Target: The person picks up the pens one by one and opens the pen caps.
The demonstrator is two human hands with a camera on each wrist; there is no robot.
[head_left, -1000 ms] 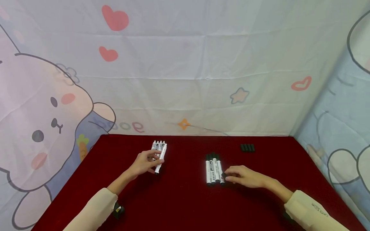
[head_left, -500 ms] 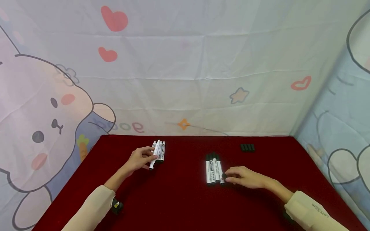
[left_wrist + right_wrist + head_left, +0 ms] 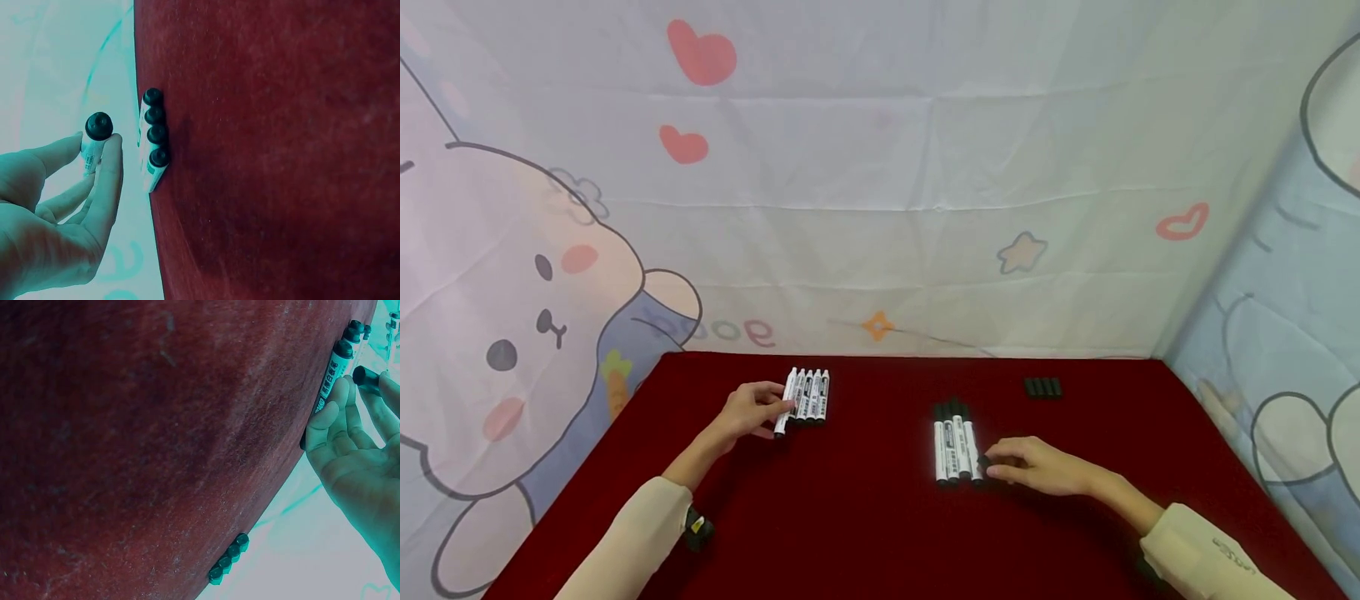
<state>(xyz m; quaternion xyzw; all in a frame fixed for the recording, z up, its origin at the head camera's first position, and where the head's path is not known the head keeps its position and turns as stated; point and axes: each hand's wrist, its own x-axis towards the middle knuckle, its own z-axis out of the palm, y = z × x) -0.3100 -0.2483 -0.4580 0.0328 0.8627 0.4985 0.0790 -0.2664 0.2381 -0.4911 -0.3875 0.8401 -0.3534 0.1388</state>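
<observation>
Between the thumb and fingers of my left hand (image 3: 747,412) is a white whiteboard marker (image 3: 785,406), uncapped, its black end (image 3: 99,126) towards me. Just right of it, several uncapped markers (image 3: 812,397) lie side by side in a row. My right hand (image 3: 1041,467) pinches a small black marker cap (image 3: 367,380) between thumb and fingers, clear to see in the right wrist view. Beside those fingertips lies a group of capped white markers (image 3: 957,447), black caps pointing away. Whether the held cap touches the nearest one, I cannot tell.
Several loose black caps (image 3: 1043,388) stand in a tight row at the back right of the dark red tablecloth (image 3: 880,517). A patterned cloth backdrop (image 3: 880,167) rises behind the table's far edge and along the sides.
My left hand has carried its marker leftward, from over the right end of the uncapped row, across it, to the left end. The right hand stays put with the cap.
</observation>
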